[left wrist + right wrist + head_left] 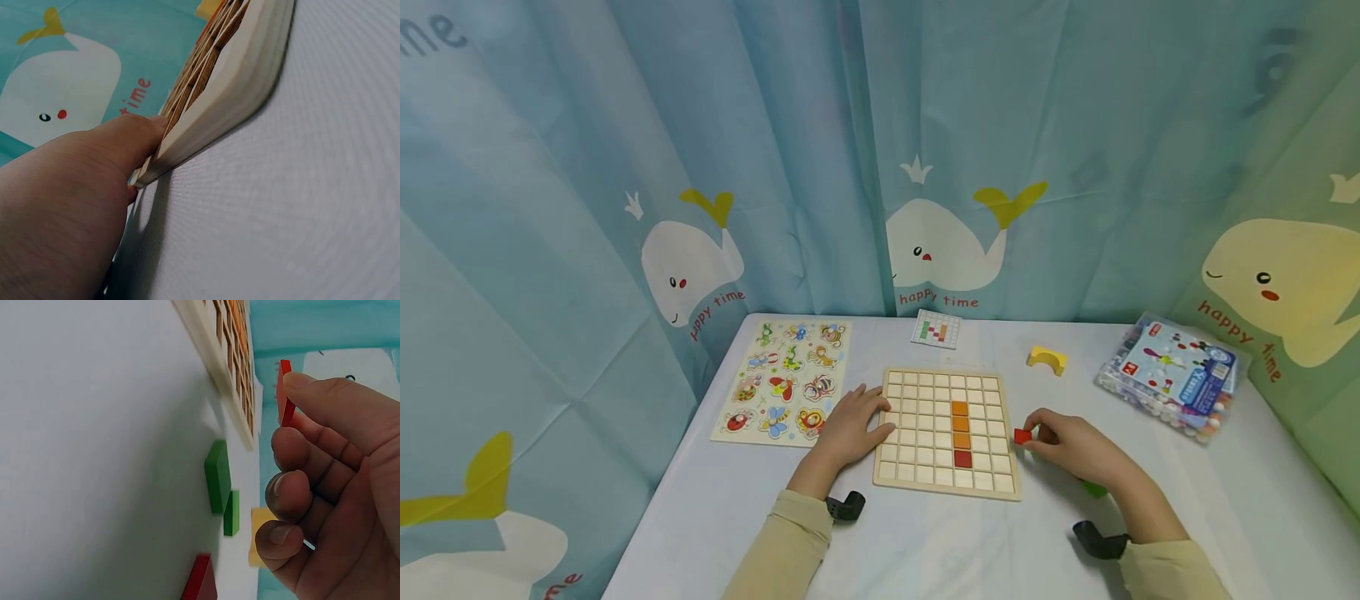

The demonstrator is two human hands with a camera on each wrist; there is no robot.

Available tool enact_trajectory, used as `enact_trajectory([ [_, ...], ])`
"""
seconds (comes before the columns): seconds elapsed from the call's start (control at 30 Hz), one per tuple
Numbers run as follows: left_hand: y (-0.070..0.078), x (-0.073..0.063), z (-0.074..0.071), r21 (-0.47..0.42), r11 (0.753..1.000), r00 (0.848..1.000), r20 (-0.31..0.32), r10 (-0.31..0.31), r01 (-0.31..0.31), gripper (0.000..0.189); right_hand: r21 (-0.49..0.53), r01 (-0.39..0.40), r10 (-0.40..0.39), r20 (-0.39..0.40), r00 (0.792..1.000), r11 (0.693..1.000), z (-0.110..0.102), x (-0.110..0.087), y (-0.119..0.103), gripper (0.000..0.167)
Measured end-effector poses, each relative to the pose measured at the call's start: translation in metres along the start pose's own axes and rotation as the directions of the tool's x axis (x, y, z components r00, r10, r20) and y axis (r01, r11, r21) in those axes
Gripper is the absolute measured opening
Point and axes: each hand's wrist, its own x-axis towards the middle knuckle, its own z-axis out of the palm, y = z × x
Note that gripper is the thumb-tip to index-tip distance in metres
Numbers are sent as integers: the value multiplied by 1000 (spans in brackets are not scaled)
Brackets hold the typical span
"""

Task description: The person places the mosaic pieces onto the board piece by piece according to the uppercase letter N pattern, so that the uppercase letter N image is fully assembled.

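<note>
A wooden grid board (917, 477) lies mid-table, with a column of orange tiles (961, 423) and a red tile (962, 459) in its cells. My left hand (850, 427) rests against the board's left edge; in the left wrist view the thumb (134, 139) touches the rim. Just off the board's right edge, my right hand (1071, 446) pinches a small red square tile (285, 397) between thumb and finger, the other fingers curled. Green tiles (217, 477) and another red tile (200, 578) lie on the table below that hand, mostly hidden in the head view.
Behind the board lies a small pattern card (936, 329). An insect puzzle board (786, 379) is at the left. A yellow arch block (1047, 360) and a clear box of colourful pieces (1176, 375) sit at the right. A whale-print curtain (812, 167) hangs behind.
</note>
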Motion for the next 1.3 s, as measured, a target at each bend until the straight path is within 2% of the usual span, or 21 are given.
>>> enact_trajectory([
  [0.57,1,0,0,13,1000,1000,-7,3,-3,34,7,29,-29,25,999,1000,15,19,-34,21],
  [0.93,2,0,-3,16,1000,1000,-11,20,-20,33,23,74,-75,31,997,997,28,30,-47,20],
  [1.3,1,0,-2,13,1000,1000,-9,17,-17,33,21,82,-83,47,995,996,41,42,-55,20],
])
